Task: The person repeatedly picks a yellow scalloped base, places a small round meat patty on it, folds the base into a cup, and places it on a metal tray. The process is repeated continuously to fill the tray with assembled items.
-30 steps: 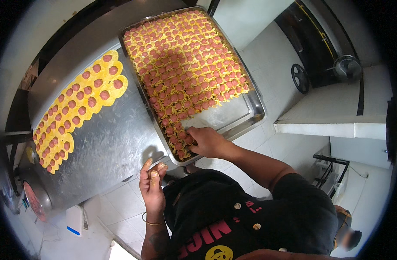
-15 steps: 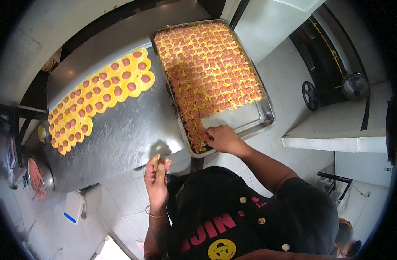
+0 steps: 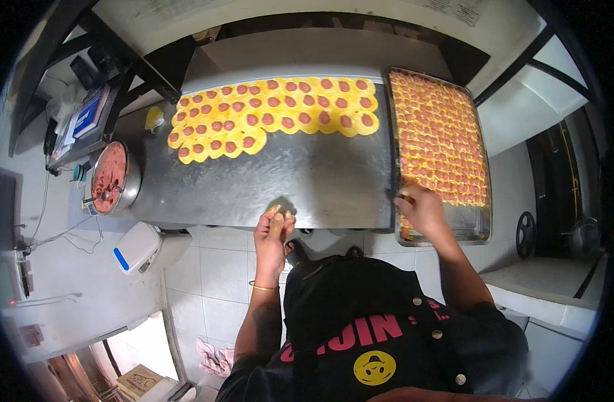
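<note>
Yellow round dough wrappers [image 3: 288, 122] lie overlapping in rows along the back of the metal worktable [image 3: 280, 181], each bearing a dab of pink meat filling. To their right stands a rimmed metal tray [image 3: 447, 231] with close rows of filled yellow dumplings [image 3: 441, 137]. My right hand [image 3: 424, 213] is over the tray's near left part, its fingers pinched together; whatever is between them is hidden. Near the table's front edge, my left hand [image 3: 272, 234] is curled with thumb against fingers. Pale residue coats its fingertips, and I cannot make out whether it holds anything.
A steel bowl of pink meat filling [image 3: 110, 175] sits at the table's left end. Below it is a white lidded bin [image 3: 138, 246]. A small yellow piece [image 3: 154, 119] lies beside the wrappers. A dark shelf frame [image 3: 129, 63] rises at the back left.
My view has swung to the right, so the table and tray appear level. My right hand has moved from the dumplings at the tray's near corner to its left rim. The left hand stays curled.
</note>
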Action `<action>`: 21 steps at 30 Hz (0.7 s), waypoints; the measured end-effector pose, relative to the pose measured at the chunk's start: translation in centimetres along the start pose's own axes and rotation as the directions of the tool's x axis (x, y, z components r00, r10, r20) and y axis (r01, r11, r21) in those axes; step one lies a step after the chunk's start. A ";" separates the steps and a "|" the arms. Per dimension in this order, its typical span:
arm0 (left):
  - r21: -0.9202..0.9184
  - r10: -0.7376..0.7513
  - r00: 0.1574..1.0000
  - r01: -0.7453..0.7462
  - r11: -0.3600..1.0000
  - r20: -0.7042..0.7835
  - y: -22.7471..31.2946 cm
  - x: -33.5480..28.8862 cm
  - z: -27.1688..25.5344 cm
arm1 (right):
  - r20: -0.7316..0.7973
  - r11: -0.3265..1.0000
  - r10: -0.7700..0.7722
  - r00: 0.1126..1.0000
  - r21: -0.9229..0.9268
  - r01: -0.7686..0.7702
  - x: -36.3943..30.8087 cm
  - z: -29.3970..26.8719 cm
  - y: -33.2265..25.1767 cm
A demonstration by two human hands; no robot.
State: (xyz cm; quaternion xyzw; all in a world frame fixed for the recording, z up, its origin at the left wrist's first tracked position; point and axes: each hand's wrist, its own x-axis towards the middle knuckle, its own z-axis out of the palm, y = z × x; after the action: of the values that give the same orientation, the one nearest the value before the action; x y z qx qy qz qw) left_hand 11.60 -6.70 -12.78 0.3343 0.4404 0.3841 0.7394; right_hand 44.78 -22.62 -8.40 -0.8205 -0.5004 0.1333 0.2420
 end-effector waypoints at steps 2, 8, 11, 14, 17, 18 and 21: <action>-0.110 -0.015 1.000 0.013 0.994 -0.017 0.7 2.7 -3.1 | 0.044 0.938 -0.320 0.946 -0.128 0.324 3.6 4.3 -5.2; -0.252 -0.088 0.995 0.096 0.963 0.044 2.6 10.1 -9.1 | 0.252 0.816 -0.460 0.852 -0.259 0.517 15.9 21.3 -18.7; -0.224 -0.001 0.991 0.031 0.974 0.133 1.6 12.8 -11.6 | 0.214 0.831 -0.393 0.894 -0.334 0.445 21.5 24.2 -21.7; -0.230 0.002 0.985 0.038 0.972 0.174 1.5 14.3 -12.1 | 0.334 0.710 -0.460 0.823 -0.418 0.566 23.3 23.6 -23.5; -0.245 0.082 0.960 -0.014 0.969 0.267 -0.8 16.4 -12.5 | 0.264 0.691 -0.538 0.801 -0.405 0.598 22.1 23.8 -23.9; -0.228 0.132 0.947 -0.065 0.971 0.292 -1.4 17.1 -12.3 | 0.207 0.696 -0.573 0.793 -0.387 0.605 21.5 24.2 -23.5; -0.012 0.275 0.885 -0.291 0.957 0.376 -2.1 18.4 -11.5 | 0.100 0.733 -0.613 0.784 -0.300 0.611 18.7 25.2 -23.2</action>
State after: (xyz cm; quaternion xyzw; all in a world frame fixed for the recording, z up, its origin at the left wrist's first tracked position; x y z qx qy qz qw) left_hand 7.59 9.99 -26.23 0.4781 0.2466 0.4073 0.7381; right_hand 24.25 9.43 -16.98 -0.6383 -0.7561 -0.0380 0.1392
